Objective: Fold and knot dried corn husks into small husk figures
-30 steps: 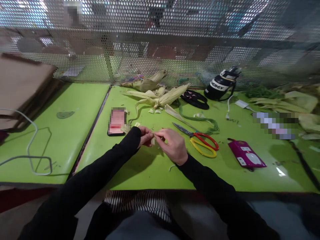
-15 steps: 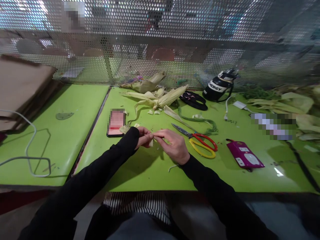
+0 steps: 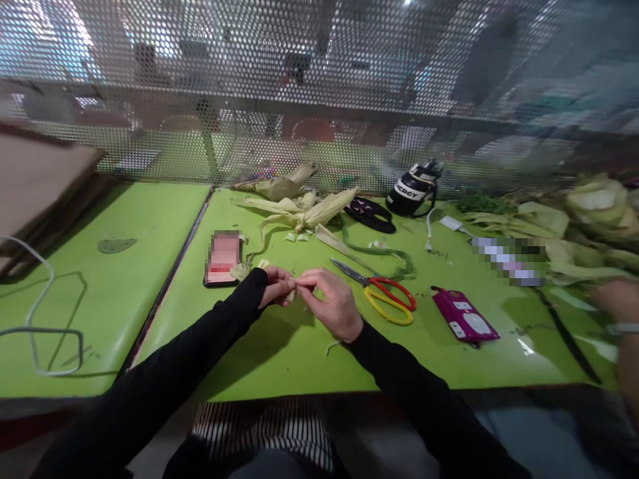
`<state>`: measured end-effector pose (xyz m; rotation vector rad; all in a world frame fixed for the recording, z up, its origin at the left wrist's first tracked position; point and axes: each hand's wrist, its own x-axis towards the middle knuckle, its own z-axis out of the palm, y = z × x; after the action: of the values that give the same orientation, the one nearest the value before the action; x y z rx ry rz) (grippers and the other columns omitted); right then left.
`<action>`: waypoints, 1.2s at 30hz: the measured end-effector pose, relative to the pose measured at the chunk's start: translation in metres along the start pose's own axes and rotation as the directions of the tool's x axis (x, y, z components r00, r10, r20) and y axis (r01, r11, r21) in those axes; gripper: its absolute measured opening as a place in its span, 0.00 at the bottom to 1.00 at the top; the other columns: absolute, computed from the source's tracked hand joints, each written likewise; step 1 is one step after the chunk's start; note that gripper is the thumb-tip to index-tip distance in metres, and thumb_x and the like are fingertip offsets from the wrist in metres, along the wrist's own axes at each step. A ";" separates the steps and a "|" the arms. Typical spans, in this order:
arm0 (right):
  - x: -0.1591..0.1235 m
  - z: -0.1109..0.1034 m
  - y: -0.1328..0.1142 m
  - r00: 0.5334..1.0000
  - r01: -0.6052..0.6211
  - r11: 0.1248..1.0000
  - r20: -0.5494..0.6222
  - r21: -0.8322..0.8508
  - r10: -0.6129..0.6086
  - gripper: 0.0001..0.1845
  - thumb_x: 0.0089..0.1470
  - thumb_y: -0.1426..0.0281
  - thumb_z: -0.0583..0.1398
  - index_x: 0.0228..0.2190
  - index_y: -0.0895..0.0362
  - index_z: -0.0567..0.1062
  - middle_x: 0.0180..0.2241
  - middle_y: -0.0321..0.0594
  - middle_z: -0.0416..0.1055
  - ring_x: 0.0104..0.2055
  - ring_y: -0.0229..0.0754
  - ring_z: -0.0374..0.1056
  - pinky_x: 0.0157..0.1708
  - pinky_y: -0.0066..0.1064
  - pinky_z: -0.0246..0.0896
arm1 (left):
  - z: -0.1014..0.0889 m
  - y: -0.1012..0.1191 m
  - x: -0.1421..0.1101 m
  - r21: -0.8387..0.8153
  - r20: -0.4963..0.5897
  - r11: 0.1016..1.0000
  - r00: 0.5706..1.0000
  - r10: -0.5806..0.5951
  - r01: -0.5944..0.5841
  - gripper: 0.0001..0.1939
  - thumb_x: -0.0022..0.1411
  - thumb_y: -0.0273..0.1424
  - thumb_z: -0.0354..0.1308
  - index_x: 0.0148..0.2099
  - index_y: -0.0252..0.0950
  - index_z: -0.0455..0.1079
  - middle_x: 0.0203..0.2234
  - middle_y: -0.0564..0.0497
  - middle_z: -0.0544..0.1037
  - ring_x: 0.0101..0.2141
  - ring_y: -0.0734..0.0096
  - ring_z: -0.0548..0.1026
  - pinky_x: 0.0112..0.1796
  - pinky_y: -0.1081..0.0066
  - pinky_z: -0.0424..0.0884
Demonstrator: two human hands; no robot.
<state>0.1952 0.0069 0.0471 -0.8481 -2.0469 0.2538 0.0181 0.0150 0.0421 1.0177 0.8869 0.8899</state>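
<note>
Over the green table, my left hand (image 3: 277, 286) is closed in a pinch on a small pale piece of corn husk (image 3: 292, 297). My right hand (image 3: 332, 303) meets it fingertip to fingertip, with thumb and forefinger pinched at the same piece; the exact contact is hidden. More husk (image 3: 239, 271) shows beside the left wrist. Scissors (image 3: 389, 299) with one red and one yellow handle lie just right of my right hand. Beyond my hands rests a heap of corn husks (image 3: 329, 207), with green strands (image 3: 387, 251) and small pale scraps (image 3: 302, 237) near it.
A phone (image 3: 215, 282) lies left of my hands. At the right are a purple power strip (image 3: 466, 316), a black bottle (image 3: 410, 189) and a husk pile (image 3: 539, 219). Another person's hand (image 3: 619, 303) reaches in there. Perforated metal (image 3: 299, 153) walls the back; brown cardboard (image 3: 40, 179) sits left.
The view has shifted, so the table's things appear lower and further left. Another person's hand has entered at the right edge. My two hands keep their pinch together.
</note>
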 end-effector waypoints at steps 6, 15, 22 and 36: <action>0.001 -0.002 0.000 0.983 -0.169 0.981 0.087 0.095 0.161 0.07 0.59 0.69 0.61 0.39 0.56 0.77 0.34 0.41 0.78 0.35 0.39 0.74 0.35 0.32 0.71 | 0.003 -0.005 0.000 0.117 -0.043 0.982 0.987 0.156 -0.151 0.16 0.50 0.36 0.69 0.32 0.31 0.68 0.18 0.57 0.71 0.21 0.80 0.69 0.27 0.75 0.69; -0.003 0.002 -0.002 0.993 -0.118 0.992 0.011 0.043 0.117 0.03 0.59 0.71 0.60 0.34 0.55 0.76 0.31 0.39 0.77 0.32 0.39 0.72 0.33 0.32 0.70 | 0.000 -0.014 0.005 0.173 -0.047 0.976 0.988 0.144 -0.134 0.21 0.51 0.45 0.67 0.31 0.32 0.67 0.18 0.56 0.70 0.19 0.78 0.69 0.24 0.73 0.70; -0.001 -0.001 -0.002 0.975 -0.218 0.971 0.058 0.099 0.213 0.06 0.61 0.68 0.59 0.37 0.56 0.76 0.34 0.40 0.78 0.34 0.40 0.74 0.33 0.32 0.73 | 0.003 -0.002 0.000 0.281 -0.031 0.938 0.975 0.219 -0.202 0.16 0.53 0.41 0.64 0.31 0.33 0.66 0.18 0.58 0.68 0.18 0.80 0.68 0.23 0.75 0.69; -0.003 0.004 0.008 0.966 0.226 0.899 -0.037 -0.375 -0.257 0.07 0.59 0.75 0.60 0.39 0.55 0.77 0.33 0.44 0.79 0.36 0.44 0.76 0.37 0.37 0.75 | 0.017 -0.007 0.008 -0.041 -0.161 0.994 0.982 0.096 -0.104 0.17 0.52 0.34 0.68 0.29 0.33 0.62 0.16 0.58 0.70 0.16 0.79 0.70 0.20 0.76 0.68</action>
<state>0.1971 0.0110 0.0394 -0.7970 -2.1256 -0.3112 0.0380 0.0147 0.0387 0.9645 0.9488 1.0849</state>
